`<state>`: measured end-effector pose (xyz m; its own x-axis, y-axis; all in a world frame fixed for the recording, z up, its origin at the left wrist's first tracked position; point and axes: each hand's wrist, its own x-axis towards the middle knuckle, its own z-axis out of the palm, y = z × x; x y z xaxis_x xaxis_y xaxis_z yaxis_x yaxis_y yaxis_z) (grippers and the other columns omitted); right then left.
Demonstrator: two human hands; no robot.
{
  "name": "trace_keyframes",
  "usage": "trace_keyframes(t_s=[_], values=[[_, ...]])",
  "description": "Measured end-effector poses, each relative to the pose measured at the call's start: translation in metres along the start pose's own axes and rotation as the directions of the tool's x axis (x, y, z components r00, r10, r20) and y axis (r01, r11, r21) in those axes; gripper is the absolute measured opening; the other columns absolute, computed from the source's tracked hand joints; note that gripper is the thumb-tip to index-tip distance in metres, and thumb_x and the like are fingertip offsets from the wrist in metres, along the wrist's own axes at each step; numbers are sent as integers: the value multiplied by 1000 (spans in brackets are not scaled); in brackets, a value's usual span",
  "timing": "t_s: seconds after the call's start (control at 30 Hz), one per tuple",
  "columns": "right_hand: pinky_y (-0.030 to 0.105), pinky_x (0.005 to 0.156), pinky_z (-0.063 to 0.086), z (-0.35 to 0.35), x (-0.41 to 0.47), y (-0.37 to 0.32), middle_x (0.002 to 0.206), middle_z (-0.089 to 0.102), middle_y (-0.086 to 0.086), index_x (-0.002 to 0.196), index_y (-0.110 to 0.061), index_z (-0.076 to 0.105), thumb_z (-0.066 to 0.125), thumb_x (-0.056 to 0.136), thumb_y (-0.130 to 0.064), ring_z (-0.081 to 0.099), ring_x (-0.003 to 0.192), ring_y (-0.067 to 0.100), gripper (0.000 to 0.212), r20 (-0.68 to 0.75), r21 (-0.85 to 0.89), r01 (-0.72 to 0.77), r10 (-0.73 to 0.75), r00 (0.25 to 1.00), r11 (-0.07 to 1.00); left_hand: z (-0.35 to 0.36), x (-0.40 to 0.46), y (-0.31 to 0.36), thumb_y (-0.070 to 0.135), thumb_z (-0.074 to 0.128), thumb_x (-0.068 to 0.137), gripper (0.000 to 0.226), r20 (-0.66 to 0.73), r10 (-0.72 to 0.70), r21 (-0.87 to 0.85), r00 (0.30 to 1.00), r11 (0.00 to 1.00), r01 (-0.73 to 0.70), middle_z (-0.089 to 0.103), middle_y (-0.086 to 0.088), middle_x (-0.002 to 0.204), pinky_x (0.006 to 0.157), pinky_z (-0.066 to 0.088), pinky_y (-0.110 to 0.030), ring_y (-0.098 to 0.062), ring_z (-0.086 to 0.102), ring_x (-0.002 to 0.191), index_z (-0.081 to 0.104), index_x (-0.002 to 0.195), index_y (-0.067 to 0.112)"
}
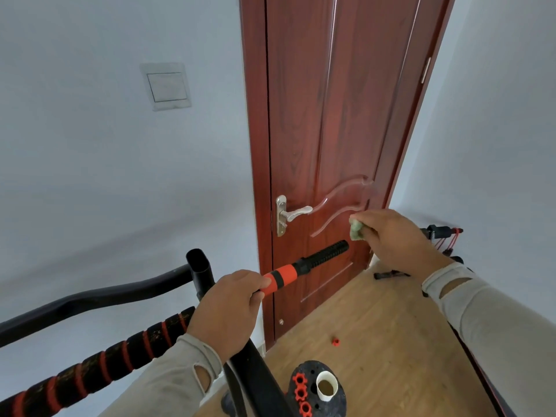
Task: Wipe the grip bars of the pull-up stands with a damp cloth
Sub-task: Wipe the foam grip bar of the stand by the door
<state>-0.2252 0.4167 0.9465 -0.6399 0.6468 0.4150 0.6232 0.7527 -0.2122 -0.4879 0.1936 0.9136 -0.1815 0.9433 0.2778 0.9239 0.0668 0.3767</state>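
Note:
A black pull-up stand frame [90,296] rises at the lower left. Its grip bar [319,257] points toward the door, with an orange section and a ribbed black tip. My left hand [228,311] grips this bar just behind the orange section. My right hand [394,239] hovers above and to the right of the bar's tip, pinching a small pale green cloth [356,230] clear of the bar. A second grip [90,368], black foam wound with red stripes, runs along the bottom left.
A red-brown door [331,115] with a silver lever handle [293,213] stands straight ahead. On the wooden floor lie a small red cap [335,341], a black base with red knobs and a white cup [326,386], and black-and-red gear [442,236] by the right wall.

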Motion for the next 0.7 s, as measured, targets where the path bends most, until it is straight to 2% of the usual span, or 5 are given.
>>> trace_keyframes(t_s=[0.1,0.2,0.43,0.63,0.7], values=[[29,92,45,8,3,-42,93,64,-19,92,-30,63,52,102,-13,58,95,3,23,24,93,141,-143,989,986,1,0,0,31,51,103,20,1,8,14,1000,1000,-8,58,22,106,89,43,-14,-5,53,92,62,119,34],[34,101,43,26,15,-82,94,65,-18,93,-31,62,42,103,-25,60,94,5,23,330,143,116,-158,931,983,0,0,0,30,51,103,23,-1,8,22,1000,1000,-8,59,21,110,92,43,-16,-4,53,94,62,123,33],[40,79,51,5,43,-37,82,63,-9,76,-28,59,44,98,-31,61,82,20,27,493,-185,-27,117,862,982,-1,-1,0,28,51,103,21,1,22,-13,1000,1000,-22,62,18,110,97,47,-23,-4,54,98,63,119,33],[39,79,49,34,52,-112,93,65,4,91,-8,63,42,104,-19,57,84,24,27,626,-37,34,-3,780,999,1,0,-2,29,50,103,22,-3,16,-16,1000,1000,-16,60,20,108,94,49,-23,-5,53,94,63,121,33],[41,83,48,31,58,-103,93,62,9,91,-9,61,42,103,-16,54,83,24,24,627,-52,-36,60,777,998,0,1,-1,29,51,103,22,-2,13,-20,1000,1000,-13,60,20,109,96,48,-23,-4,53,94,64,121,33]])
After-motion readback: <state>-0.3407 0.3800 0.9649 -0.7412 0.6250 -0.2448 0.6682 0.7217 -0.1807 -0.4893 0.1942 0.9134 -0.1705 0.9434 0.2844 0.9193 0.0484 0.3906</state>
